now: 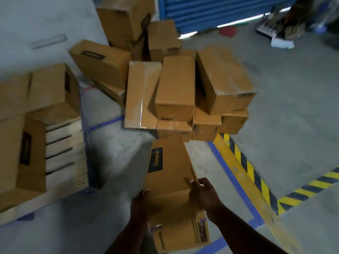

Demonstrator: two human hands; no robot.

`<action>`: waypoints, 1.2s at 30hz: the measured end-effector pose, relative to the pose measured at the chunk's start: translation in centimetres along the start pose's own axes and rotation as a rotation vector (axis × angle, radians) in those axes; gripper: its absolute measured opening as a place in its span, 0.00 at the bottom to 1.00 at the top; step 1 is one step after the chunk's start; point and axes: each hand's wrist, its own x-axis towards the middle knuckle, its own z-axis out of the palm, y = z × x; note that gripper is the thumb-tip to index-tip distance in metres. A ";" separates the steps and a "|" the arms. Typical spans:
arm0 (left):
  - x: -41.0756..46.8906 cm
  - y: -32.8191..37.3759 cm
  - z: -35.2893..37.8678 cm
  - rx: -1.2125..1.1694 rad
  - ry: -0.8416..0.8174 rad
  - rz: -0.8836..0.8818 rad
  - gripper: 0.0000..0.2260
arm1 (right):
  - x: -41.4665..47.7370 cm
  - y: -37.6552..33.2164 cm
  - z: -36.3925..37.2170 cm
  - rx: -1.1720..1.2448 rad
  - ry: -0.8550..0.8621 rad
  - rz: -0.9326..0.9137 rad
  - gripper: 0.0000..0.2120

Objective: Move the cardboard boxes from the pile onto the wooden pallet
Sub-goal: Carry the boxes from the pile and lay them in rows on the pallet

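I hold a long cardboard box (pixel 170 173) with a dark label, lifted above the floor in the lower middle. My left hand (pixel 140 203) grips its left side and my right hand (pixel 203 193) grips its right edge. Beneath my hands lies a second cardboard box (pixel 179 233); whether it rests on the floor I cannot tell. The pile of cardboard boxes (pixel 176 88) lies jumbled in the centre, beyond the held box. The wooden pallet (pixel 64 142) sits at the left with several boxes (pixel 36 96) stacked on it and bare slats showing at its right side.
Blue floor tape (pixel 231 176) and a yellow-black hazard stripe (pixel 253 171) run along the right. A blue roller shutter (pixel 211 10) stands at the back. Clutter lies at the far right (pixel 282 33). Grey concrete floor spreads between the pallet and the pile.
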 end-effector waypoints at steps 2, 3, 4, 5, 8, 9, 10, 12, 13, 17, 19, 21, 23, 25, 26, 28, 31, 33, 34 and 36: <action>-1.8 3.0 -2.3 -0.046 0.070 0.056 0.08 | -2.7 -3.3 1.4 -0.055 -0.016 -0.031 0.14; -3.2 4.8 -3.8 -0.073 0.083 0.093 0.05 | -4.0 -4.8 2.1 -0.089 -0.013 -0.055 0.15; -4.2 6.3 -5.2 -0.097 0.101 0.124 0.06 | -5.4 -6.3 3.0 -0.098 -0.010 -0.073 0.16; -4.8 7.5 -6.9 -0.108 0.078 0.137 0.12 | -6.6 -7.8 4.0 -0.094 -0.013 -0.083 0.16; -7.3 13.2 -12.0 -0.153 0.003 0.122 0.19 | -10.7 -12.4 7.2 -0.050 -0.063 -0.106 0.16; -8.5 15.5 -13.9 -0.170 -0.020 0.149 0.18 | -12.1 -14.0 8.2 -0.023 -0.087 -0.122 0.15; -9.7 18.0 -15.8 -0.195 -0.040 0.207 0.16 | -13.6 -15.5 9.1 0.016 -0.117 -0.140 0.14; -11.4 22.2 -20.1 -0.222 -0.072 0.309 0.15 | -16.6 -18.4 10.5 0.104 -0.178 -0.179 0.13; -12.1 23.7 -22.5 -0.213 -0.058 0.366 0.14 | -17.8 -19.5 11.2 0.149 -0.223 -0.208 0.14; -14.5 26.3 -32.2 -0.115 0.290 0.520 0.15 | -22.5 -22.6 15.1 0.337 -0.447 -0.273 0.26; -14.8 25.1 -35.8 -0.129 0.259 0.360 0.29 | -25.3 -23.3 18.2 0.333 -0.497 -0.312 0.25; -14.3 23.9 -38.3 -0.227 0.035 0.202 0.39 | -27.5 -23.7 21.6 0.209 -0.532 -0.364 0.17; -14.2 23.6 -40.3 -0.275 -0.065 0.172 0.39 | -28.9 -23.5 24.4 0.126 -0.561 -0.362 0.15; -15.0 24.0 -42.2 -0.281 -0.067 0.172 0.39 | -29.5 -22.8 26.8 0.109 -0.567 -0.328 0.15; -15.7 24.4 -43.2 -0.274 -0.036 0.178 0.40 | -29.6 -22.5 28.0 0.115 -0.569 -0.308 0.15; -15.7 24.9 -45.6 -0.255 0.010 0.159 0.41 | -30.0 -22.0 30.8 0.130 -0.532 -0.284 0.14; -14.4 25.1 -49.9 -0.210 0.017 0.193 0.41 | -30.3 -21.6 35.4 0.118 -0.477 -0.279 0.10; -12.6 25.5 -52.9 -0.204 0.008 0.237 0.42 | -30.3 -22.0 38.6 0.137 -0.484 -0.279 0.10; -12.8 26.1 -54.0 -0.193 -0.010 0.275 0.40 | -30.2 -22.3 40.1 0.155 -0.490 -0.279 0.11; -13.2 27.9 -56.2 -0.146 -0.050 0.376 0.34 | -30.0 -23.5 43.2 0.188 -0.505 -0.297 0.16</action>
